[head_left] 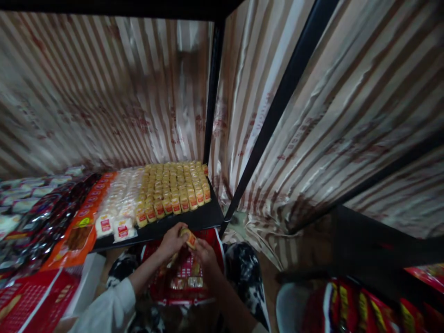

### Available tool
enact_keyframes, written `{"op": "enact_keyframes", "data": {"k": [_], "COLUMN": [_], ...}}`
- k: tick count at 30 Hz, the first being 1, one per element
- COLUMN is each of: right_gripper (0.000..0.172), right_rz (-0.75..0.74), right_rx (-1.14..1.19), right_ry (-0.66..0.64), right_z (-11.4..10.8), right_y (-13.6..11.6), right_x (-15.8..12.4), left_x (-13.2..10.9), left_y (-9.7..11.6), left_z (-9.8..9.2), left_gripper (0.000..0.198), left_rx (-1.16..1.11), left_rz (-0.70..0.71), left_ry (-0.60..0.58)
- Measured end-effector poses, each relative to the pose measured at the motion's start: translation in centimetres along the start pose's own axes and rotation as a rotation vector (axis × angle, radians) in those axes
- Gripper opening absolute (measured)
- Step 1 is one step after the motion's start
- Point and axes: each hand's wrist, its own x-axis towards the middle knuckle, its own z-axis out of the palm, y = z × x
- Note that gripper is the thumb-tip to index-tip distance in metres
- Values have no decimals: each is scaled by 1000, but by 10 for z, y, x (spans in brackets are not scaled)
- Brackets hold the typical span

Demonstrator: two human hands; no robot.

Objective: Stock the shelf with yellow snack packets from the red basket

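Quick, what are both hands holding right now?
Left hand: closed, holding a small yellow packet.
Right hand: closed, fingers on the same packet's lower end.

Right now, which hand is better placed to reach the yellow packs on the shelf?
Likely the left hand: it is nearer the yellow packs on the shelf, while the right hand sits lower in view. Both hold one pack, though.

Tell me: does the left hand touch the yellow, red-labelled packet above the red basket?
Touching: the head view shows the left hand gripping the upper end of the yellow packet.
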Motion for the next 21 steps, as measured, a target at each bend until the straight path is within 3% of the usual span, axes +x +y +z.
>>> {"op": "enact_keyframes", "data": {"k": [6, 13, 17, 21], "right_gripper": [50, 46, 53, 62], "right_rz": [-53, -527, -556, -549], "right_rx": [5, -382, -492, -552], "right_ry": [24, 290, 314, 295], "right_z": [21, 13, 10, 16], "right_y": [-33, -79, -101, -115], "right_x": [32, 66, 94, 122], "left_x": [39, 91, 131, 169], "left_y": [44, 88, 116, 148], "left_z": [-26, -50, -56, -51], "left_gripper": [31, 38, 38, 39], "left_rx": [246, 276, 286, 337], "left_rz": [125, 220, 287, 307], "left_ry": [87, 147, 199, 270]}}
